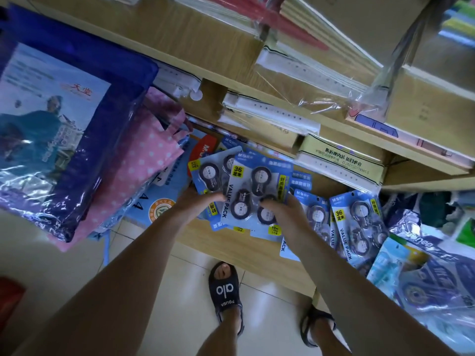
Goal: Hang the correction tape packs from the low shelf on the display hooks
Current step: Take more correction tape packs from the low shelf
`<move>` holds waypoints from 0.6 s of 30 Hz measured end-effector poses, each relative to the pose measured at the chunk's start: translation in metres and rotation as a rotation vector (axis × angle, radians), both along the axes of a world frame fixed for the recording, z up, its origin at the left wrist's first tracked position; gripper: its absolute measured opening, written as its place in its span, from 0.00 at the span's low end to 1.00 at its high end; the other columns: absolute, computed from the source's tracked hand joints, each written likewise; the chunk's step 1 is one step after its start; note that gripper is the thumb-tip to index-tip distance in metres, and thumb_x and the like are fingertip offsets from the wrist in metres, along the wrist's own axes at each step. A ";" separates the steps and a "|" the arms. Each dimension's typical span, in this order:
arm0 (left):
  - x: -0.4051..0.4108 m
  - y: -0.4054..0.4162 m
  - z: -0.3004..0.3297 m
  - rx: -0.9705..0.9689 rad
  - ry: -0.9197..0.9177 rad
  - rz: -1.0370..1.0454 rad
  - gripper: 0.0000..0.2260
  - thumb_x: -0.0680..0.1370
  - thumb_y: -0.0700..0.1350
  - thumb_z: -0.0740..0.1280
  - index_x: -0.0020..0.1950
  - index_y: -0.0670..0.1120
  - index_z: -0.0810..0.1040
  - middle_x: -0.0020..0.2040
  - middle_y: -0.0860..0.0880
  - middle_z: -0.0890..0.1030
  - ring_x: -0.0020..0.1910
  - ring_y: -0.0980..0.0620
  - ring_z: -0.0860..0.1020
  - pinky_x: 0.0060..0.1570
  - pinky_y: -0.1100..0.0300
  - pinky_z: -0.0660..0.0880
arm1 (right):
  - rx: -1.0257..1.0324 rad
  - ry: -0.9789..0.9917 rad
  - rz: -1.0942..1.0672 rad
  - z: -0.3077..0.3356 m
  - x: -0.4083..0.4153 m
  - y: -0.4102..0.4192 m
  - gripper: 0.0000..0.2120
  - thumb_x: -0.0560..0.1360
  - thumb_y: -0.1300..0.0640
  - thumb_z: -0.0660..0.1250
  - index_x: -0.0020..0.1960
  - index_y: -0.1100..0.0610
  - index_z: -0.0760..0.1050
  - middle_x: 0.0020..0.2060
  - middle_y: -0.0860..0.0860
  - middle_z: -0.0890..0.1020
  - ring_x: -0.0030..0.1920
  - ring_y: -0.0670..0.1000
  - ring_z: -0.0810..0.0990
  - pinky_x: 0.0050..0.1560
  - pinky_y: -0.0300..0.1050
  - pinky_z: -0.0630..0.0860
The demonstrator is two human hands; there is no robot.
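Both forearms reach down over the low shelf (246, 250). Left hand (198, 201) and right hand (280, 209), fingers curled, grip a top correction tape pack (253, 191) above the loose pile (354, 222).
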State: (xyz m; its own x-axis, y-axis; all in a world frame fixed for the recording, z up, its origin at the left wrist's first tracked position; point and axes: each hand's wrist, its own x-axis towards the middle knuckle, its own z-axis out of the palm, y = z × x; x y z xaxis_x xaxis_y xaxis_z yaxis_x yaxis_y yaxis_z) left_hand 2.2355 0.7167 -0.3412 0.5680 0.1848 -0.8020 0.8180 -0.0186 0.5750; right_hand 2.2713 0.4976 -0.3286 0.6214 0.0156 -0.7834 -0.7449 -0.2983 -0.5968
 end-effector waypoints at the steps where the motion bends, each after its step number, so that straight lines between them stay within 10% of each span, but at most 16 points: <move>1: -0.003 0.002 -0.003 -0.013 -0.012 0.006 0.32 0.66 0.51 0.80 0.68 0.54 0.75 0.62 0.54 0.81 0.60 0.48 0.79 0.58 0.51 0.73 | -0.025 -0.003 0.031 -0.004 0.000 0.006 0.12 0.74 0.56 0.75 0.57 0.54 0.81 0.53 0.54 0.85 0.56 0.59 0.83 0.60 0.65 0.78; 5: -0.022 0.002 -0.011 -0.083 -0.018 0.128 0.40 0.60 0.60 0.80 0.71 0.58 0.75 0.66 0.53 0.81 0.62 0.47 0.81 0.62 0.42 0.76 | 0.059 -0.020 0.062 0.000 -0.002 0.013 0.09 0.77 0.63 0.72 0.52 0.51 0.81 0.50 0.53 0.86 0.53 0.56 0.84 0.59 0.58 0.78; 10: -0.029 -0.021 0.016 -0.150 -0.101 0.277 0.11 0.77 0.44 0.76 0.58 0.54 0.81 0.53 0.51 0.88 0.49 0.51 0.87 0.47 0.54 0.84 | 0.200 0.117 -0.101 0.008 -0.014 0.007 0.11 0.78 0.66 0.71 0.57 0.55 0.81 0.56 0.57 0.86 0.60 0.60 0.83 0.65 0.60 0.78; 18: -0.048 -0.044 0.114 -0.065 -0.262 0.321 0.10 0.77 0.41 0.74 0.54 0.54 0.81 0.43 0.57 0.88 0.43 0.53 0.87 0.41 0.59 0.84 | 0.345 0.027 -0.041 0.100 -0.024 -0.027 0.16 0.77 0.68 0.70 0.63 0.57 0.80 0.54 0.54 0.88 0.58 0.57 0.85 0.62 0.58 0.80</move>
State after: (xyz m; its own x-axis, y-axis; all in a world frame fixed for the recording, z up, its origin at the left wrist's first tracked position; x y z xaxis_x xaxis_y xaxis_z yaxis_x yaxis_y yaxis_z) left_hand 2.1878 0.6722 -0.2272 0.6765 0.3391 -0.6538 0.6021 0.2565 0.7561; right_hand 2.2472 0.4708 -0.2283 0.6064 0.2577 -0.7523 -0.7688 -0.0518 -0.6374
